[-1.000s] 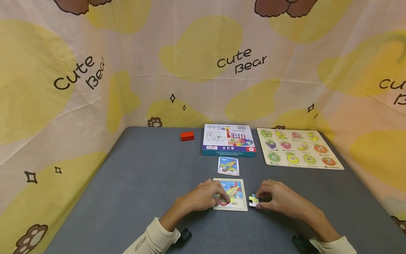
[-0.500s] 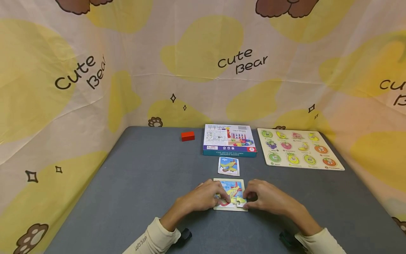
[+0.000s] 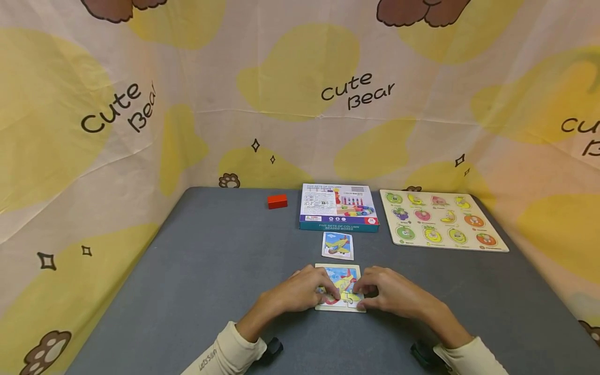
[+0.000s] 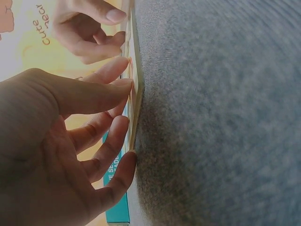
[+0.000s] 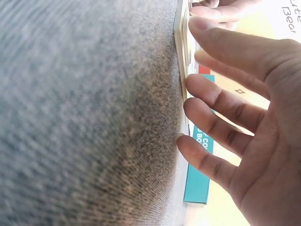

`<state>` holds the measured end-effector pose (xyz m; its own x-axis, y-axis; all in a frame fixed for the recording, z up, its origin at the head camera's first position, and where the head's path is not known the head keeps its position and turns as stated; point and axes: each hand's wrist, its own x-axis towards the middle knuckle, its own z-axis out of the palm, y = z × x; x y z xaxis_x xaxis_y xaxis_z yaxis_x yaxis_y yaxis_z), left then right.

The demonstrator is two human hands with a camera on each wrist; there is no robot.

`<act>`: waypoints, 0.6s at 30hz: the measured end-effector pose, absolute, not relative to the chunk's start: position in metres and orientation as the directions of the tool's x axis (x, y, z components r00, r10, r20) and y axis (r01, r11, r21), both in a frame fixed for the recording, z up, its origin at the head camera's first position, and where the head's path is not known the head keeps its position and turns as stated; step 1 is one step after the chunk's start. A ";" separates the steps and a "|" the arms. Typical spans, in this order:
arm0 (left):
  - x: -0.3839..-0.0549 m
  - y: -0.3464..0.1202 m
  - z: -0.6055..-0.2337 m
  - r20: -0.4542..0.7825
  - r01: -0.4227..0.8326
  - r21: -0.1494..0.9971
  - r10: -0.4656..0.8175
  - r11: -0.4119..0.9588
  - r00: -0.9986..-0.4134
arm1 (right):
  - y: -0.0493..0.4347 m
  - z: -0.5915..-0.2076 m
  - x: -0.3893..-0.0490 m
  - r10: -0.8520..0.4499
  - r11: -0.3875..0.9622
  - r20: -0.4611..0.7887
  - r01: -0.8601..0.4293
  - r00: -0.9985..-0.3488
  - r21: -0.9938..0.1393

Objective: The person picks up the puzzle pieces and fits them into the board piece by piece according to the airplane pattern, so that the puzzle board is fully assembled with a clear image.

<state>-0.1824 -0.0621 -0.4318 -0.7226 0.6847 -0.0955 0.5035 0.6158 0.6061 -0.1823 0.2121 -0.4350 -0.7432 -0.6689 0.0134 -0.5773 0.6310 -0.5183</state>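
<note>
A small wooden jigsaw puzzle (image 3: 344, 309), with a yellow and red airplane picture in a pale frame, lies flat before the person. The left hand (image 3: 304, 289) rests on its left part; thumb and fingertips touch the picture and the frame's edge, covering that side. At the lower right corner, the right hand (image 3: 394, 291) has thumb and index finger on a yellow and white puzzle piece (image 3: 352, 299), which sits in or on the frame; whether it lies fully flat cannot be told. The right wrist view shows the right thumb (image 5: 202, 23) at the frame's edge.
Just beyond the puzzle is an airplane picture card (image 3: 338, 246). Behind it lies a flat toy box (image 3: 338, 207), with a red block (image 3: 277, 201) to its left. A fruit picture board (image 3: 440, 219) lies at back right. Printed cloth walls (image 3: 281, 130) enclose the grey table (image 3: 201, 260).
The right hand has moved left with the puzzle piece, from beside the frame to its lower right corner, and shifted slightly further left since. The left hand has stayed on the puzzle.
</note>
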 end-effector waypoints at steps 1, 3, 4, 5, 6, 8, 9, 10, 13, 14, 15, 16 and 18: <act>-0.182 -0.062 -0.432 -0.093 0.504 0.609 0.685 0.613 -0.722 | 0.212 -0.435 -0.182 -0.675 0.625 0.014 -0.582 -0.738 -0.521; -0.182 -0.062 -0.432 -0.089 0.505 0.612 0.687 0.608 -0.721 | 0.211 -0.435 -0.183 -0.687 0.613 0.016 -0.592 -0.726 -0.523; -0.182 -0.063 -0.432 -0.087 0.506 0.613 0.688 0.607 -0.720 | 0.210 -0.436 -0.183 -0.693 0.607 0.018 -0.597 -0.721 -0.524; -0.182 -0.063 -0.432 -0.083 0.508 0.614 0.690 0.604 -0.719 | 0.210 -0.436 -0.183 -0.698 0.602 0.021 -0.603 -0.716 -0.524; -0.182 -0.063 -0.432 -0.082 0.508 0.614 0.690 0.603 -0.719 | 0.209 -0.436 -0.183 -0.702 0.597 0.025 -0.608 -0.711 -0.523; -0.182 -0.063 -0.432 -0.079 0.511 0.614 0.691 0.601 -0.718 | 0.208 -0.436 -0.183 -0.709 0.589 0.034 -0.619 -0.704 -0.519; -0.182 -0.063 -0.432 -0.079 0.511 0.613 0.691 0.602 -0.719 | 0.207 -0.437 -0.183 -0.712 0.586 0.037 -0.623 -0.701 -0.519; -0.182 -0.063 -0.432 -0.079 0.513 0.609 0.690 0.605 -0.719 | 0.206 -0.437 -0.183 -0.714 0.584 0.039 -0.625 -0.699 -0.518; -0.183 -0.062 -0.432 -0.085 0.510 0.606 0.687 0.611 -0.722 | 0.205 -0.436 -0.184 -0.711 0.589 0.028 -0.617 -0.702 -0.522; -0.183 -0.062 -0.433 -0.087 0.508 0.605 0.685 0.614 -0.723 | 0.205 -0.436 -0.184 -0.709 0.592 0.020 -0.611 -0.705 -0.525; -0.183 -0.062 -0.433 -0.092 0.504 0.605 0.682 0.617 -0.725 | 0.205 -0.435 -0.184 -0.707 0.596 0.013 -0.605 -0.707 -0.527; -0.183 -0.062 -0.433 -0.094 0.501 0.605 0.681 0.618 -0.726 | 0.205 -0.434 -0.184 -0.704 0.601 0.006 -0.600 -0.710 -0.527; -0.182 -0.062 -0.433 -0.098 0.496 0.608 0.679 0.619 -0.727 | 0.205 -0.433 -0.184 -0.699 0.608 -0.005 -0.590 -0.715 -0.531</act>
